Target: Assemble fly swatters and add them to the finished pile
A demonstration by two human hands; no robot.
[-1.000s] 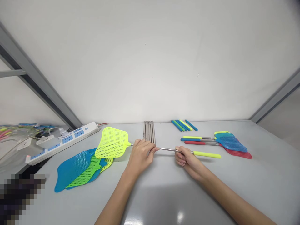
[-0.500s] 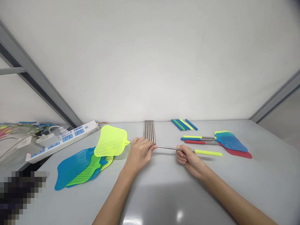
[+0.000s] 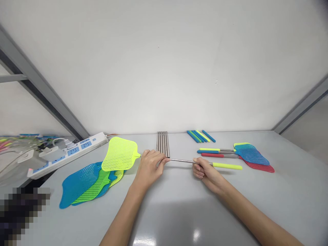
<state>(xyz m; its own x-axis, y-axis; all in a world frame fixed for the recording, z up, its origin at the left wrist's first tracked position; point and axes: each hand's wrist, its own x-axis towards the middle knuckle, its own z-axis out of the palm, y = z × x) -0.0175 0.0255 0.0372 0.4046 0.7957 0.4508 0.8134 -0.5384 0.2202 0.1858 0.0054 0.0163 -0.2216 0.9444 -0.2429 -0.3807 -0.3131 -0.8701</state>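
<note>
A yellow fly swatter (image 3: 121, 154) with a metal telescopic shaft and a yellow grip (image 3: 227, 166) spans my two hands. Closed round the shaft near the swatter's head is my left hand (image 3: 151, 165). My right hand (image 3: 205, 169) grips the shaft just before the yellow handle, fingers curled. Bare shaft shows between the hands, slightly tilted down to the right. Behind my left hand lie several metal rods (image 3: 163, 143) side by side. Blue, green and yellow swatter heads (image 3: 80, 181) are piled at the left, partly under the held head.
Loose coloured handle grips (image 3: 201, 136) lie by the wall. At the right rest blue, yellow and red fly swatters (image 3: 252, 155) with shafts and handles on. A white power strip (image 3: 69, 153) with plugs runs along the left edge of the grey table (image 3: 174, 218).
My left hand has shifted slightly left along with the swatter head, so a little more shaft shows between the hands. My right hand stays almost in place.
</note>
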